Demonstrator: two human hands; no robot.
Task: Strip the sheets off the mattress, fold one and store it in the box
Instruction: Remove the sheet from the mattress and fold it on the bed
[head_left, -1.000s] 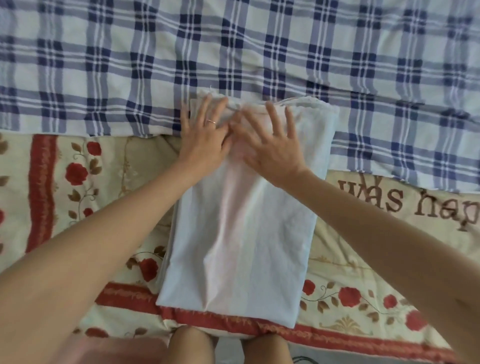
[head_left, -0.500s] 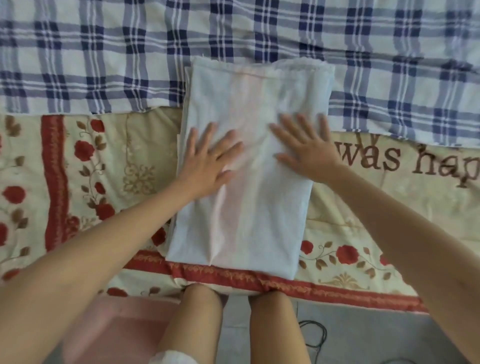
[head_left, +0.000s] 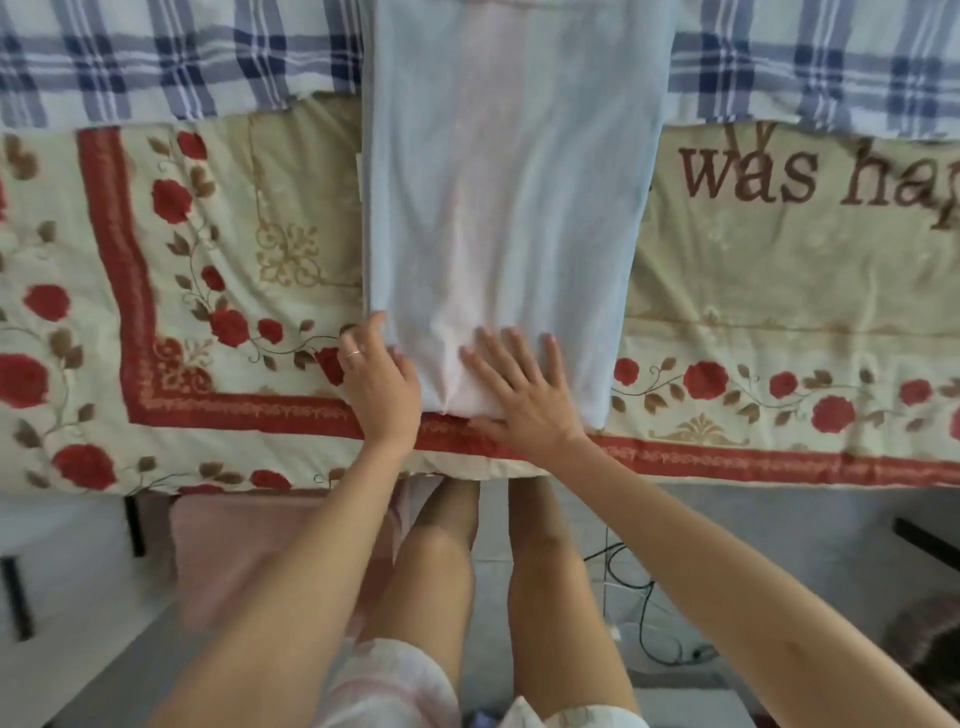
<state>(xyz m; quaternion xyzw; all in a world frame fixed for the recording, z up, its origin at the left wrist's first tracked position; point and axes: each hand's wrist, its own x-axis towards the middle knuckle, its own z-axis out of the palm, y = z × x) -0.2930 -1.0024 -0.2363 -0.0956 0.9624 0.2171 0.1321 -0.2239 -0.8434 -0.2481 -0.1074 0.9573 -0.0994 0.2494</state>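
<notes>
The folded sheet (head_left: 509, 208) lies at frame centre on the floral quilt (head_left: 208, 260), its near end by the bed edge. The right hand (head_left: 524, 400) presses flat on that end, fingers spread and released. The left hand (head_left: 382, 384) sits against the sheet's lower left corner; whether it is grasping cannot be determined.

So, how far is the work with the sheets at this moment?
Done: the light blue sheet is folded into a long strip on the floral quilt. In hand: the right hand presses its near end flat; the left hand is at its near left corner. Left: shorter folds, storing it in the box; the plaid sheet lies spread out.
</notes>
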